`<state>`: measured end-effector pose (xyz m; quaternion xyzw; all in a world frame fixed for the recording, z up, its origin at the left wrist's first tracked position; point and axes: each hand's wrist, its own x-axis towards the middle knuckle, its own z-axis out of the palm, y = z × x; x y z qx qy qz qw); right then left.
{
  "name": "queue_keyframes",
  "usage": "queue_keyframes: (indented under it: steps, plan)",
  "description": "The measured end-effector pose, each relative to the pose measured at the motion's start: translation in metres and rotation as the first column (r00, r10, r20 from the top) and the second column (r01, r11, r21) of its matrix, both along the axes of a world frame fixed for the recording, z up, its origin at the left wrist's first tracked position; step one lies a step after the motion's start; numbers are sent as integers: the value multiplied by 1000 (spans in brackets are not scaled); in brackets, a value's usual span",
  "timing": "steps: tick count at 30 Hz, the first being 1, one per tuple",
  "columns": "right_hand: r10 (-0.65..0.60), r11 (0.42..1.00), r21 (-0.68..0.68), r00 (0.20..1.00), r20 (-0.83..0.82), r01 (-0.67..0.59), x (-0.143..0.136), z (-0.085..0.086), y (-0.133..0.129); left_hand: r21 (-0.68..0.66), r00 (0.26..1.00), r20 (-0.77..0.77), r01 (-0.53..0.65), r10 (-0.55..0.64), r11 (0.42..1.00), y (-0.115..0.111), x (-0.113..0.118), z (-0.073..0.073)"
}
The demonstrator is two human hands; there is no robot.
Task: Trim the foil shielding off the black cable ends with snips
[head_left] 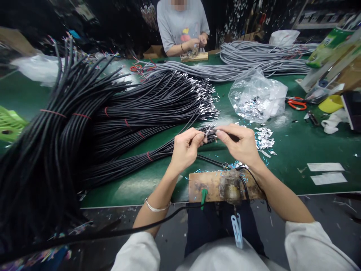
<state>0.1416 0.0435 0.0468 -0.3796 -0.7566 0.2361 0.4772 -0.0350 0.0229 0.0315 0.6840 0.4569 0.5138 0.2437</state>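
Black cables (121,165) run in from the left, and some reach my left hand (187,145), which is closed in a pinch around a cable near its stripped end. Just to the right, my right hand (239,141) is closed too, thumb and forefinger pinching at the same cable ends; what lies between those fingertips is too small to tell. Behind my hands lies a large bundle of black cables with white tips (207,96). Below them, a wooden board (197,184) at the table edge carries a stained metal device (232,186).
Foil scraps (264,138) lie right of my right hand, near a clear bag (258,96). Orange-handled scissors (296,103) are further right. Grey cable coils (248,56) lie at the back, where another person (183,28) works. A blue clip (237,229) hangs below the board.
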Motion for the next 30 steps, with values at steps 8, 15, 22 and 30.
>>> queue_keyframes:
  steps: [8, 15, 22, 30]
  plan:
    - [184, 974, 149, 980, -76, -171, -2, -5, 3, -193, 973, 29, 228, -227, 954, -1, -3, 4]
    - [71, 986, 150, 997, 40, -76, -10, -14, 0, -150, 986, -52, 152, -161, 977, 0, 4, -1]
    - [2, 976, -215, 983, -182, -42, -14, -20, 6, -295, 946, 298, 215, -124, 931, 4, 15, -10]
    - [-66, 998, 15, 995, -69, 67, -17, -18, -7, -38, 988, 117, -100, 104, 994, 2, 22, -19]
